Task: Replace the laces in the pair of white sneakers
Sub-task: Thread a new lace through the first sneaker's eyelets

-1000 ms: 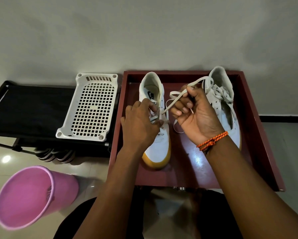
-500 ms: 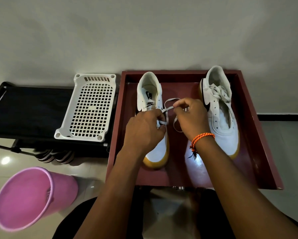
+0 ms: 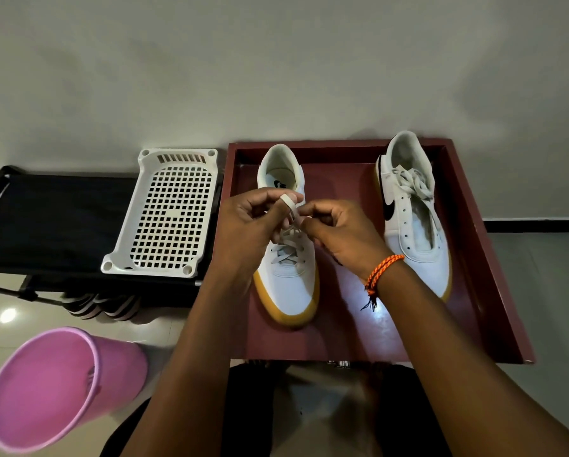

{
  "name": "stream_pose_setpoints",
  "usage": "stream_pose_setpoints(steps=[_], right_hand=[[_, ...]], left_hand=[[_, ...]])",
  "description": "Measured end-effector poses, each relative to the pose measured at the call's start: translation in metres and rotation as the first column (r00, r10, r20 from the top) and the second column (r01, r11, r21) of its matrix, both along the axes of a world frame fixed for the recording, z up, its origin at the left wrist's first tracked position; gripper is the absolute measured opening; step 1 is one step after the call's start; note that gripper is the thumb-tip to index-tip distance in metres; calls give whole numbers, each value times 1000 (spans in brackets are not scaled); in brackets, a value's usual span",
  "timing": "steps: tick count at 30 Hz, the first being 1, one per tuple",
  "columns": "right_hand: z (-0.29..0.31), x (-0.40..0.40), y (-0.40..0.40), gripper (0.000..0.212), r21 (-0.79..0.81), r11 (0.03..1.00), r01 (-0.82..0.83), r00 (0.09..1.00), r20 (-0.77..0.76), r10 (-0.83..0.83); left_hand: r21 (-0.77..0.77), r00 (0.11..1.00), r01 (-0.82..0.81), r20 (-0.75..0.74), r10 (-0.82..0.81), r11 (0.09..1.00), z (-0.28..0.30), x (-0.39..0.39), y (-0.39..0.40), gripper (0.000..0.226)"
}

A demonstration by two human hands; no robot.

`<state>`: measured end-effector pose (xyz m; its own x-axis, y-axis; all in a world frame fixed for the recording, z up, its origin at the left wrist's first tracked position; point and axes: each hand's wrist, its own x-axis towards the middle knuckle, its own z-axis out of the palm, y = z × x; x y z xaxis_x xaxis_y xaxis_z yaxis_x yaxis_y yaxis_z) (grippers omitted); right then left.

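Both hands moved up over left sneaker (image 3: pixel 288 258), tray's (image 3: pixel 474 225) left half | left hand (image 3: pixel 250 225), right hand (image 3: pixel 339 235) each pinching lace (image 3: pixel 289 206) | lace soft, limp; grip near tip | right sneaker (image 3: pixel 411 219) part-laced

Glossy pale tiled floor (image 3: pixel 540 291), running to a plain light wall. Directly on it: one dark red tray (image 3: pixel 484 258) with raised rim, set against the wall; one pink plastic bucket (image 3: pixel 55 387), tipped on its side, mouth toward the camera, near left; one low black stand (image 3: pixel 55 219) with a dark fabric top, left of the tray. On the tray floor: left sneaker (image 3: pixel 289 285) and right sneaker (image 3: pixel 415 225), white with yellow soles, apart, toes toward the camera. On the stand: one white perforated plastic basket (image 3: pixel 167 216), just beside the tray.
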<state>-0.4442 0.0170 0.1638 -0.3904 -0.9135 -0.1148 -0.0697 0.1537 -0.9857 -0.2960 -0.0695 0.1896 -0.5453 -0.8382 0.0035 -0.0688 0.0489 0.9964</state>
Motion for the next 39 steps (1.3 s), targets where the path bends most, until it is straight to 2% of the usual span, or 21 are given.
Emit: stream_pose_setpoints(steps=[4, 8, 12, 16, 20, 21, 23, 24, 26, 27, 28, 31, 33, 37, 39], right_hand=[[6, 1, 0, 12, -79, 996, 36, 998, 64, -31], [14, 2, 1, 26, -143, 981, 132, 991, 23, -130], [14, 2, 4, 42, -78, 997, -11, 997, -71, 6], [7, 6, 1, 17, -139, 990, 36, 989, -137, -55], [7, 6, -1, 19, -153, 988, -31, 990, -143, 9], [7, 3, 1, 16, -134, 990, -39, 993, -116, 23], [7, -6, 4, 10, 10, 997, -75, 993, -91, 76], [6, -13, 7, 4, 107, 988, -108, 981, -148, 124], [1, -24, 14, 13, 287, 951, -114, 915, -343, 213], [0, -26, 15, 17, 319, 944, -82, 887, -409, 215], [2, -25, 16, 19, 285, 957, -50, 887, -427, 174], [13, -8, 9, 24, 0, 998, 68, 958, -280, -66], [20, 4, 3, 29, -113, 992, 52, 979, -191, -73], [23, 20, 0, 13, -165, 985, -57, 994, -97, 41], [22, 12, 2, 12, -90, 994, -66, 998, 7, 67]], left_hand=[[119, 996, -18, -80, 28, 993, 3, 3, 0, 19], [126, 995, -50, -81, 61, 991, 3, 4, -2, 18], [126, 993, -56, -97, 69, 990, 4, 3, 0, 17], [131, 993, -51, -103, 65, 990, 7, 2, 2, 17], [138, 994, -44, -91, 57, 989, 9, 4, 1, 18], [145, 993, -50, -94, 64, 988, 8, 5, 0, 19], [178, 990, -58, -116, 80, 982, 7, 7, -3, 20], [196, 988, -57, -131, 84, 979, 8, 8, -4, 20], [219, 986, -57, -143, 90, 974, 9, 10, -5, 21], [225, 985, -58, -145, 92, 973, 8, 11, -5, 21], [230, 985, -55, -147, 91, 972, 8, 11, -6, 22], [230, 986, -43, -150, 79, 972, 8, 9, -5, 21], [216, 988, -13, -148, 46, 976, 9, 8, -4, 20], [211, 990, -2, -137, 31, 977, 11, 9, -3, 20], [220, 991, -7, -127, 35, 976, 9, 9, -5, 21]])
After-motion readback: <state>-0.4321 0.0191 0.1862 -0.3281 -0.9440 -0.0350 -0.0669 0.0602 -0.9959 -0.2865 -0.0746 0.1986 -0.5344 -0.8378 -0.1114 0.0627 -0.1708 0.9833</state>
